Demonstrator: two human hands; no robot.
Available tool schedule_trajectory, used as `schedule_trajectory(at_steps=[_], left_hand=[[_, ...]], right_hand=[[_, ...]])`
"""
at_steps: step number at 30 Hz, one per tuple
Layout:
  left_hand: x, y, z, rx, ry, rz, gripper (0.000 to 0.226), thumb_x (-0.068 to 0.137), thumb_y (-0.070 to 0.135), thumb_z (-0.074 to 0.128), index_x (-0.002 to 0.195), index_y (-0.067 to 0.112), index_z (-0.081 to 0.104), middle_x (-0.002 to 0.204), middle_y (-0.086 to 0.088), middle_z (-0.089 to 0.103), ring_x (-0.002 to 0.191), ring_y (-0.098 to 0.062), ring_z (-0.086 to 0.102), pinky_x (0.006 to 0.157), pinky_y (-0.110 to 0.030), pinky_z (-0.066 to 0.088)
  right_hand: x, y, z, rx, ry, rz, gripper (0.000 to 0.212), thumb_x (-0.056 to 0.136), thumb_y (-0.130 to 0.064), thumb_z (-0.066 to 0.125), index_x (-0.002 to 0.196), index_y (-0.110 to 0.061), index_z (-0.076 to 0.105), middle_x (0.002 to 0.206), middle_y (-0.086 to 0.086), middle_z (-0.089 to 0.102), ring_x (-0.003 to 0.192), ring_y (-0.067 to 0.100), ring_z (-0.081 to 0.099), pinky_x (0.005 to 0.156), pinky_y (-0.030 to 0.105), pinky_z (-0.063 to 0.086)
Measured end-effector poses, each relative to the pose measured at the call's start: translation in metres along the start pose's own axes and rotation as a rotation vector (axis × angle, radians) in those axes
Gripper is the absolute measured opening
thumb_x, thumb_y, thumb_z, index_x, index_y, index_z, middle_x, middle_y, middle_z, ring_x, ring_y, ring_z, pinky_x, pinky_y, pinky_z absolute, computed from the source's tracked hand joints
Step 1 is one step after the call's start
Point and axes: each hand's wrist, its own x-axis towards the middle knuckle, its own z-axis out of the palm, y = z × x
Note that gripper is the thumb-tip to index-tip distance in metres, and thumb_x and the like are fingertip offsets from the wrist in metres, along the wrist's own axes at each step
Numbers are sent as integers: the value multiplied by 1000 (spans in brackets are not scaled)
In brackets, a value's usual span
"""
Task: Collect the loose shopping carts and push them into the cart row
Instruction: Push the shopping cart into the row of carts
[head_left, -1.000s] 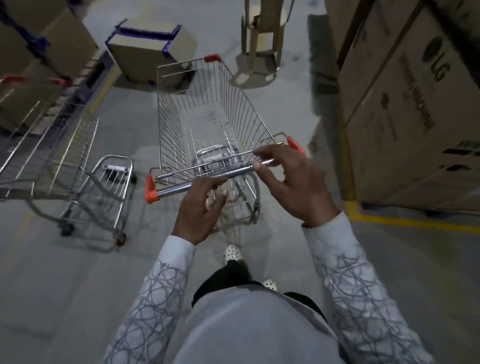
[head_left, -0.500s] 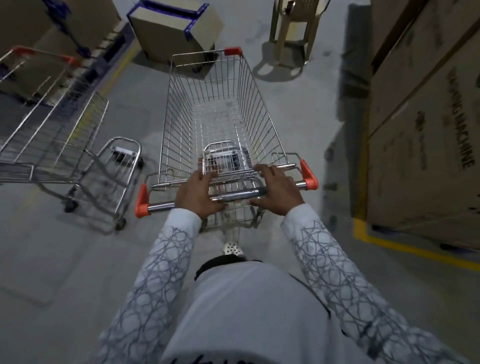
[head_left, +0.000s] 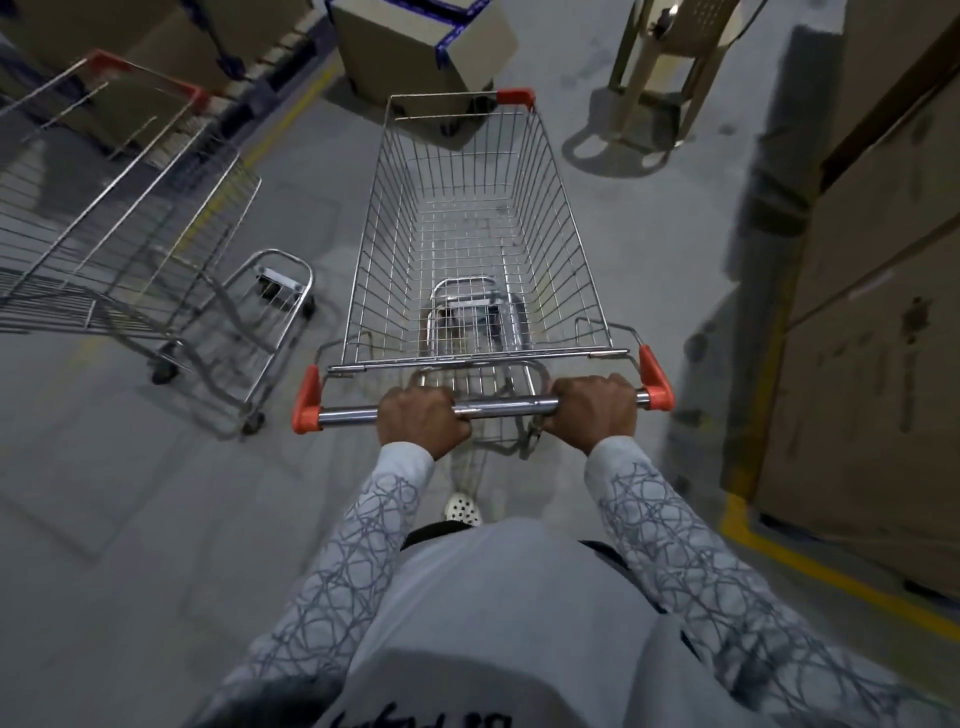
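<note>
An empty wire shopping cart with orange corner caps stands straight in front of me on the grey floor. My left hand grips its chrome handle bar left of centre. My right hand grips the same bar near its right orange end. Both sets of fingers curl round the bar. A second wire cart with an orange trim stands to the left, side-on, a short gap from mine.
Tall cardboard boxes line the right side behind a yellow floor line. A taped cardboard box sits just beyond the cart's front. A beige plastic chair stands at the upper right. More boxes fill the upper left.
My hands went from loosely touching the handle to gripping it wide apart. The cart has straightened in front of me and rolled closer to the taped box.
</note>
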Motion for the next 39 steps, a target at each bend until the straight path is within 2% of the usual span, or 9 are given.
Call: schedule_trajectory(at_steps=[6,9,16,19,25,27,32,35,39], left_hand=[[30,22,-10,15,23,-29,39,80,51,63,107,24,70,97,-4,72,92,-26,68,80,-31,47],[43,34,-15,1,26,-85,39,78,50,64,105,24,72,97,-4,73,93,-27,69,82,-32,48],[64,66,-21,3,32,-227,42,74,54,62,104,28,76,93,0,74,91,-25,70,81,-33,52],[67,89,-25,-25,-4,-271,38,75,53,64,98,25,76,94,-1,74,91,-25,70,79,-33,52],[56,121,-30,-63,-14,-359,32,78,48,63,93,23,75,89,-2,74,90,-28,70,71,-30,44],[51,130,-28,-81,-21,-394,31,74,43,63,95,24,75,90,-3,74,92,-28,70,72,-31,45],[33,157,-19,-130,-29,-459,34,74,41,63,101,22,74,94,-6,74,93,-32,69,78,-34,50],[20,174,-10,-143,-7,-498,35,77,43,60,102,22,72,99,-8,73,96,-33,69,78,-34,49],[-3,192,-1,-182,31,-570,36,78,47,57,99,21,72,92,-8,74,90,-32,69,78,-35,46]], right_hand=[[36,24,-13,-3,29,-63,27,83,-48,58,85,-24,71,70,-3,67,60,22,54,73,32,39],[54,37,-20,25,17,-112,24,79,-45,60,86,-25,72,74,-3,69,67,23,63,73,31,41],[83,70,-22,38,46,-256,22,81,-42,59,89,-27,73,79,-2,69,72,24,65,71,32,40],[93,90,-21,13,44,-275,26,82,-46,58,88,-25,74,71,-3,62,65,23,55,68,31,36],[99,118,-26,15,56,-357,30,81,-51,62,91,-26,75,76,-1,69,70,23,60,72,33,34],[100,125,-26,12,49,-388,28,81,-50,63,90,-26,74,77,-1,70,68,23,55,72,33,33],[108,145,-21,2,76,-485,28,77,-47,64,91,-25,73,79,-1,72,76,24,66,76,33,38],[112,153,-18,-51,96,-552,29,74,-49,63,89,-26,75,75,-1,73,73,24,68,76,32,39],[113,156,-13,-112,141,-671,34,77,-55,60,82,-25,75,68,0,71,66,25,68,74,31,40]])
